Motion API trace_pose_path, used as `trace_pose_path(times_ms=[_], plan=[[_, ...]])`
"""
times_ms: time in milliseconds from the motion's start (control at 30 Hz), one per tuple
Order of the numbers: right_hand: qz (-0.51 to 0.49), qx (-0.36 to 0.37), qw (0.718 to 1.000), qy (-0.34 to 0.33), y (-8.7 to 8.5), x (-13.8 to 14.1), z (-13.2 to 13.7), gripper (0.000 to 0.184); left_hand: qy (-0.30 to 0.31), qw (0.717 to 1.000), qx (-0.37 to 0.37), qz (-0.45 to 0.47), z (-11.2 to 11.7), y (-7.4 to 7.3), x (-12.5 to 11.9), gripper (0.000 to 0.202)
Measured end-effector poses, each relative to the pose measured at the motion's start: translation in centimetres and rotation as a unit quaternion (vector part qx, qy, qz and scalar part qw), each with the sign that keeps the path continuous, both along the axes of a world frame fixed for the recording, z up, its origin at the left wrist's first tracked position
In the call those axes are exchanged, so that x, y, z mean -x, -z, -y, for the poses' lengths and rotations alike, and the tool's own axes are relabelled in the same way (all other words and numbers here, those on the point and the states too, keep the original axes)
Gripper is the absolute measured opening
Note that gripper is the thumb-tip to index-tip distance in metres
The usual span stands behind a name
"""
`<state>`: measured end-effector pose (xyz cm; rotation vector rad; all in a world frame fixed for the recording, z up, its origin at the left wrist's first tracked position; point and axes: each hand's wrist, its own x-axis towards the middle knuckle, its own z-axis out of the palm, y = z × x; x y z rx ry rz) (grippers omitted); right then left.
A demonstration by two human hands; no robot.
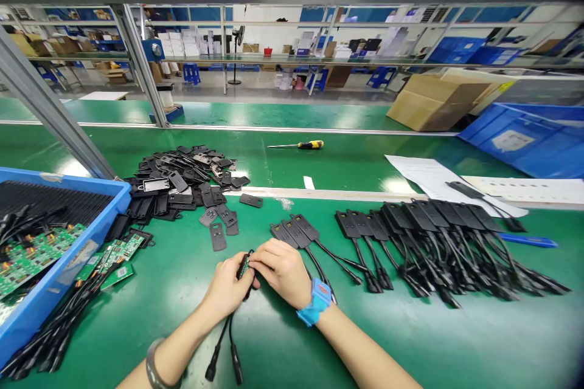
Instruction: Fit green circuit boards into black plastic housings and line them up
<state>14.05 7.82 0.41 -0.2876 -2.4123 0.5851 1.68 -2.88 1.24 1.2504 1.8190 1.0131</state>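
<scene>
In front of me, my left hand [229, 284] is closed around a small black plastic case with a green circuit board [245, 265] in it. Two black cables [228, 340] hang from the case toward me and end in connectors. My right hand [283, 268], with a blue wrist strap [317, 302], pinches at the board's upper edge; its fingertips hide the exact spot. Just beyond the right hand lie several cased units [305, 228] with cables. Loose black covers [218, 236] lie past the left hand.
At left, a blue bin [98, 214] holds boards and black parts, with cabled green boards [121, 255] beside it. A pile of black casings [177, 179] is behind. Cased units [424, 219] form a row at right. A screwdriver [310, 145], papers [424, 179] and a blue pen [529, 240] lie around.
</scene>
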Motion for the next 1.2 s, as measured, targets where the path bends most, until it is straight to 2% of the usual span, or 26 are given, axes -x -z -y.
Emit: trace_pose_path(times_ms=[133,367,600,700,900,1033,1200], plan=[[0.015,-0.020,1.000,-0.003,0.0,0.1,-0.1,0.017,0.002,1.000,-0.006,0.010,0.0,0.2,0.1,0.014],[0.002,-0.009,1.000,-0.009,0.2,0.3,0.1,0.022,-0.002,0.997,-0.015,0.074,0.1,0.6,0.1,0.011],[0.058,-0.075,0.995,-0.004,-0.6,0.6,0.2,0.034,-0.006,0.993,-0.007,0.115,0.1,1.0,0.3,0.009],[0.040,-0.082,0.995,-0.032,-1.0,0.5,-0.3,0.030,-0.010,0.990,-0.013,0.140,0.0,0.9,0.4,0.011],[0.010,-0.150,0.987,-0.063,-1.1,0.4,-1.1,0.019,-0.025,0.984,-0.019,0.178,0.1,0.8,0.4,0.018],[-0.030,-0.132,0.989,-0.061,-0.5,0.5,-0.8,0.018,-0.034,0.980,-0.013,0.196,0.1,1.0,0.3,0.018],[-0.045,-0.077,0.995,-0.050,-0.1,0.4,-0.5,0.015,-0.031,0.986,-0.009,0.161,0.1,1.1,0.3,0.012]])
